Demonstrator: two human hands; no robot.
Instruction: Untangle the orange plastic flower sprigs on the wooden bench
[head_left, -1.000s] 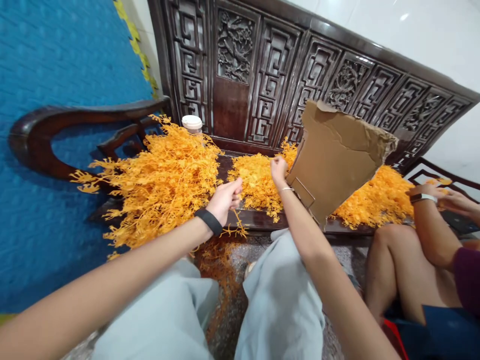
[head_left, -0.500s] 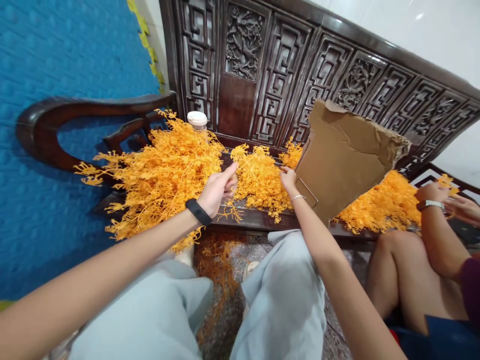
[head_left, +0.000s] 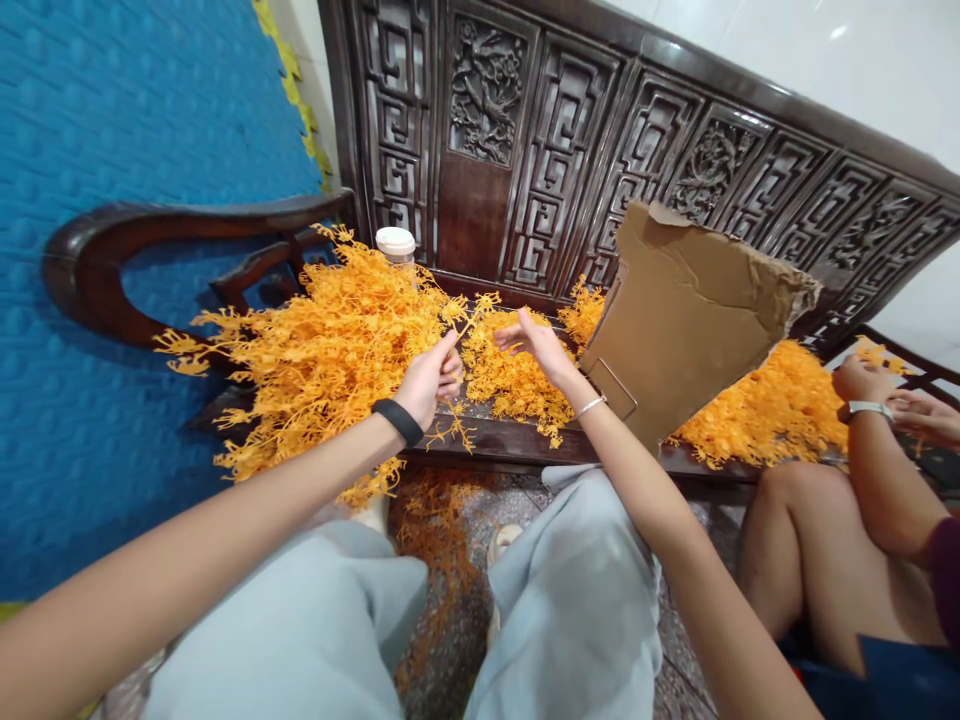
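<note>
My left hand (head_left: 431, 380), with a black band on its wrist, is closed on an orange branching plastic sprig (head_left: 472, 318) whose tip sticks up past the thumb. My right hand (head_left: 536, 345), wearing a thin bracelet, is held with its fingers apart and nothing visible in them. It hovers over a low heap of orange pieces (head_left: 510, 385) on the wooden bench. A larger pile of long orange sprigs (head_left: 330, 350) lies to the left, partly over the bench's armrest.
A brown cardboard piece (head_left: 690, 310) stands right of my right hand. Behind the left pile is a white-lidded container (head_left: 396, 243). A co-worker's hands (head_left: 862, 385) hold an orange piece at far right, beside another orange pile (head_left: 772, 410). Orange scraps (head_left: 439, 540) litter the floor.
My right hand has moved left from beside the cardboard toward my left hand, and its fingers have spread. My left hand has shifted slightly left; its sprig now shows more clearly.
</note>
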